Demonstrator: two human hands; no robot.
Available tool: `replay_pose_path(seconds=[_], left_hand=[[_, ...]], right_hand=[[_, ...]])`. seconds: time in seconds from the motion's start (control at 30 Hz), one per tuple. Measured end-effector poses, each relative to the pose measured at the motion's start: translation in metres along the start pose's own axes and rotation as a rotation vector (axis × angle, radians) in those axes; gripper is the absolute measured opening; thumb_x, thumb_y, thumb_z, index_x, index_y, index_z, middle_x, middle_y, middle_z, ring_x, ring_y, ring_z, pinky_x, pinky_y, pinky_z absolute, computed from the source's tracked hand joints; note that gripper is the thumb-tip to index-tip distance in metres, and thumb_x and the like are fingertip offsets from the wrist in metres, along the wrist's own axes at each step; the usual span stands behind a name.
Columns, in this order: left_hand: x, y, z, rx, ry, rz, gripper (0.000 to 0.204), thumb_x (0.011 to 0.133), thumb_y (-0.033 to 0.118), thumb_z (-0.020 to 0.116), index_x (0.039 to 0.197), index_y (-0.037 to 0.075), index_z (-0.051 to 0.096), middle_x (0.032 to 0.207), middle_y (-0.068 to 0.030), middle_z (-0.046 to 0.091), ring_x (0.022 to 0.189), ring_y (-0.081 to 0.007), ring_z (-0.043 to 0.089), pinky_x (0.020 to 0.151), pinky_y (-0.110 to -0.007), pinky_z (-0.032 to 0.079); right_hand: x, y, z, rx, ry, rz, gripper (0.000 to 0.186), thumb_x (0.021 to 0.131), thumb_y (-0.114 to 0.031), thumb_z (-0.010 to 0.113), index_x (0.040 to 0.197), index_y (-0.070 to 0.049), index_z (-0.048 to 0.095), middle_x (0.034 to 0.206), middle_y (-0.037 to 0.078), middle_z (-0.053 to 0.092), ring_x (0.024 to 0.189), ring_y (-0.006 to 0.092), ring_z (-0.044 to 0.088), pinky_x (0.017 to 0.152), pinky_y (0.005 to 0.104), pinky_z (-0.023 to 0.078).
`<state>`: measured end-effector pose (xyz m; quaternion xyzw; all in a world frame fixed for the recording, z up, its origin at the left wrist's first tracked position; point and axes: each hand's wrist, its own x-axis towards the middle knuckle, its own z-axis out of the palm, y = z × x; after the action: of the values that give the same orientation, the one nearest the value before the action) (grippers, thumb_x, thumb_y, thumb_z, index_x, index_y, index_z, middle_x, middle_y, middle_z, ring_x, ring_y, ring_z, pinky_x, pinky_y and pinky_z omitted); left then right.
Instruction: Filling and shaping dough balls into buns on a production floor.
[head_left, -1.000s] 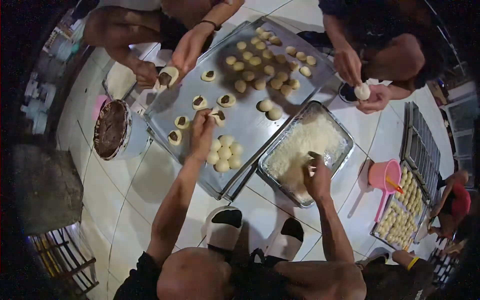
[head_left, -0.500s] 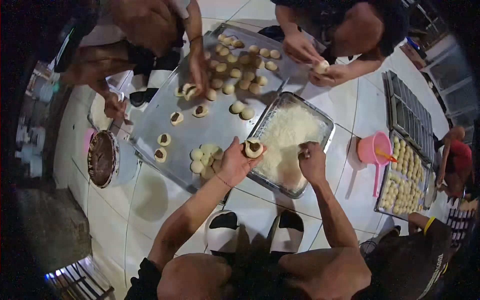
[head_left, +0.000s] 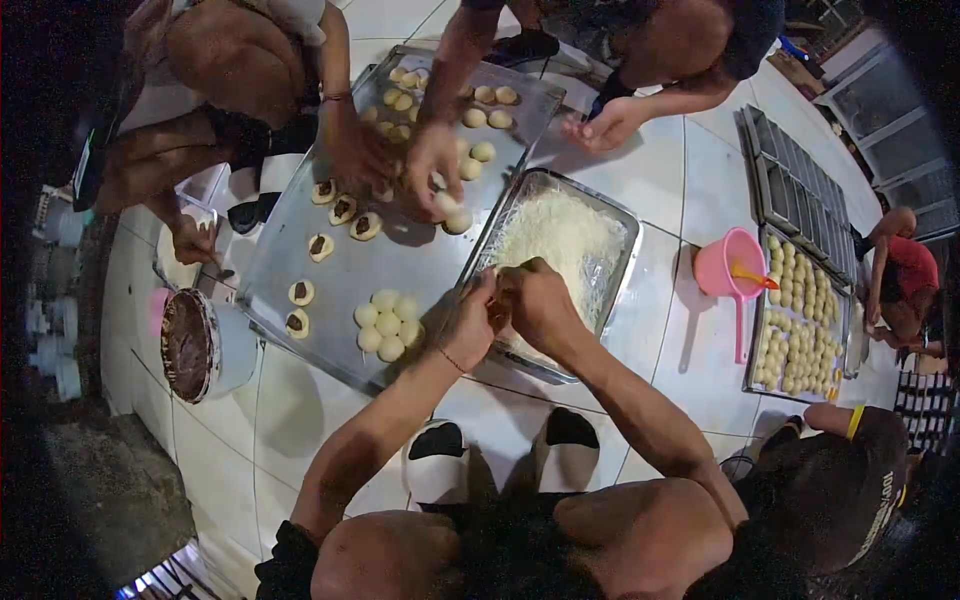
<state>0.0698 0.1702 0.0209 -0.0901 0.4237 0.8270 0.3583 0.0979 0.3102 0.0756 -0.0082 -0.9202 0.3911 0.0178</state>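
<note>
My left hand [head_left: 467, 326] is curled around a dough piece, now mostly hidden by fingers; the earlier frame shows its dark brown filling. Over it, my right hand [head_left: 545, 310] bends down with fingers pressed together, and what they grip is hidden. Both hands meet above the near left edge of a metal tray [head_left: 622, 262] heaped with pale shreds like grated cheese [head_left: 560, 230]. To the left lies a large metal sheet [head_left: 285, 255]. It bears a cluster of round dough balls [head_left: 388, 325] and flattened dough pieces with brown filling [head_left: 320, 247].
Two co-workers' hands [head_left: 432, 165] [head_left: 355, 150] reach over the sheet. A tub of brown paste [head_left: 188, 345] stands at left. On the right are a pink dipper [head_left: 722, 262], a tray of dough balls [head_left: 795, 345] and dark baking tins [head_left: 800, 190]. My shoes [head_left: 438, 470] are below.
My right hand has left the shreds and moved left to meet my left hand. The far-right co-worker's hand has come over the sheet to the dough balls. More filled pieces show on the sheet.
</note>
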Motion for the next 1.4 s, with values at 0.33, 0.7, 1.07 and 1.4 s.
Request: replay_pose_path(seconds=[0.33, 0.7, 1.07, 1.4], left_hand=[[-0.016, 0.017, 0.005, -0.095, -0.181, 0.026, 0.037, 0.096, 0.007, 0.055, 0.132, 0.01, 0.048, 0.111, -0.0096, 0.062, 0.094, -0.0151, 0.062, 0.084, -0.028, 0.053], [-0.034, 0.037, 0.026, 1.279, 0.03, 0.574, 0.056, 0.089, -0.006, 0.046, 0.143, 0.006, 0.037, 0.114, -0.0113, 0.062, 0.097, -0.0175, 0.063, 0.076, -0.022, 0.05], [-0.051, 0.056, 0.02, 1.019, 0.007, 0.35, 0.049, 0.092, 0.004, 0.054, 0.139, 0.002, 0.044, 0.121, -0.0062, 0.061, 0.09, -0.0131, 0.061, 0.079, -0.025, 0.047], [-0.06, 0.059, 0.029, 0.35, 0.028, 0.469, 0.041, 0.094, 0.004, 0.055, 0.133, 0.0, 0.046, 0.121, -0.0078, 0.059, 0.094, -0.0102, 0.056, 0.082, -0.021, 0.045]], right_hand=[[-0.017, 0.035, -0.007, 0.668, -0.043, 0.115, 0.04, 0.078, 0.001, 0.068, 0.117, -0.003, 0.063, 0.102, 0.014, 0.063, 0.074, 0.0271, 0.06, 0.069, 0.0311, 0.05], [-0.008, -0.005, -0.014, 0.222, 0.195, -0.489, 0.018, 0.082, 0.001, 0.068, 0.1, -0.001, 0.067, 0.098, 0.011, 0.062, 0.073, 0.0185, 0.058, 0.063, 0.0269, 0.047], [-0.019, -0.025, -0.019, 0.296, 0.171, -0.227, 0.015, 0.084, 0.002, 0.066, 0.099, 0.0, 0.067, 0.096, 0.01, 0.062, 0.071, 0.0176, 0.055, 0.061, 0.0268, 0.046], [-0.019, -0.044, -0.035, 0.602, 0.03, -0.048, 0.016, 0.086, 0.001, 0.066, 0.102, 0.001, 0.066, 0.094, 0.01, 0.062, 0.073, 0.0151, 0.055, 0.063, 0.026, 0.047]])
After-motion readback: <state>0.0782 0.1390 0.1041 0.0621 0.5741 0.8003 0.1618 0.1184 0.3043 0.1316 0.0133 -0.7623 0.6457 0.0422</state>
